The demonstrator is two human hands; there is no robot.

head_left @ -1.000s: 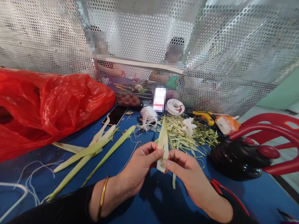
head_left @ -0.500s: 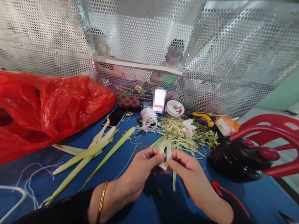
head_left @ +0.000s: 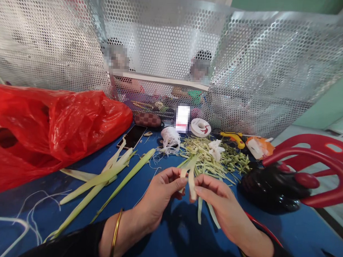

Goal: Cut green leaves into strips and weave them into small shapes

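Note:
Between thumb and fingers, my left hand (head_left: 159,197) pinches one pale green strip of a split, husk-like leaf. The neighbouring leaf strip (head_left: 191,183) is pinched at its edge by my right hand (head_left: 227,209). A narrow gap parts the two strips, which come together at the far end. Thin green ribbons (head_left: 199,212) hang below my right hand. Beyond my fingers lies a heap of shredded leaf strips (head_left: 201,148). To the left, several long green leaves (head_left: 102,178) lie crossed on the blue table (head_left: 145,242).
A red plastic bag (head_left: 61,128) covers the left side. Behind the hands are a phone (head_left: 134,136), white string (head_left: 170,139), a ribbon spool (head_left: 200,127) and a yellow glue gun (head_left: 234,138). A black-and-red appliance (head_left: 273,186) stands right. Two people sit behind a perforated screen (head_left: 168,46).
The leaf's two strips, joined near my fingers before, now stand apart at the near end. My right hand has shifted slightly down. A second ribbon now hangs beside it.

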